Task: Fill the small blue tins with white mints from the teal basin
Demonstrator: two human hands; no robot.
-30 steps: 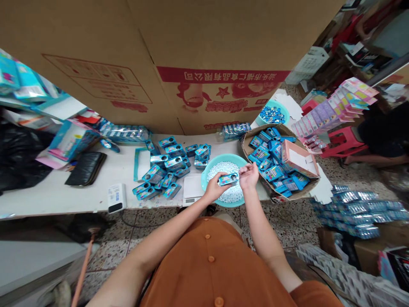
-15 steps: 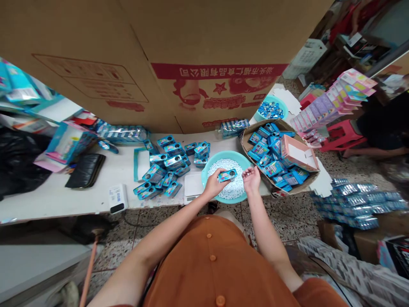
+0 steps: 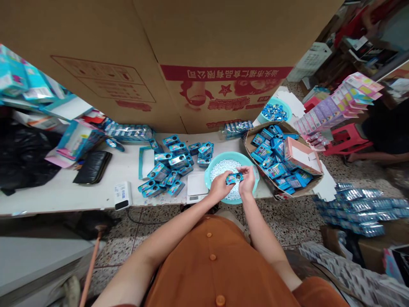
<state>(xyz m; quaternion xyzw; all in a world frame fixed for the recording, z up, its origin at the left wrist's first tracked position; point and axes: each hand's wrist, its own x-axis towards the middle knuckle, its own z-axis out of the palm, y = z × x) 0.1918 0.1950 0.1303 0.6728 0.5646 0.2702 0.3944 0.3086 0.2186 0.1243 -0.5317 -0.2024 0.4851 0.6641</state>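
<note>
My left hand (image 3: pixel 220 186) grips a small blue box (image 3: pixel 234 178) with a dark round opening near its right end. It is held over a turquoise basin (image 3: pixel 209 164) of small white pellets (image 3: pixel 227 165). My right hand (image 3: pixel 246 181) is cupped against the box's right end, its fingers curled beside the opening. A moment ago, white pellets showed in that hand; now its palm and fingers hide what is inside. Left of the basin, several similar blue boxes (image 3: pixel 178 161) lie in a loose pile on the white table (image 3: pixel 96 197).
A flat white scale (image 3: pixel 196 184) touches the basin's left side. Right of it stands an open carton of blue packs (image 3: pixel 270 155), with a pink box (image 3: pixel 302 155) on top. A tall cardboard carton (image 3: pixel 179 38) walls off the back. A black wallet (image 3: pixel 92 167) and white device (image 3: pixel 122 195) lie left.
My right hand has moved left and up to the end of the blue box, fingers curling in. The box has shifted slightly right and down in my left hand. The view has turned a little.
</note>
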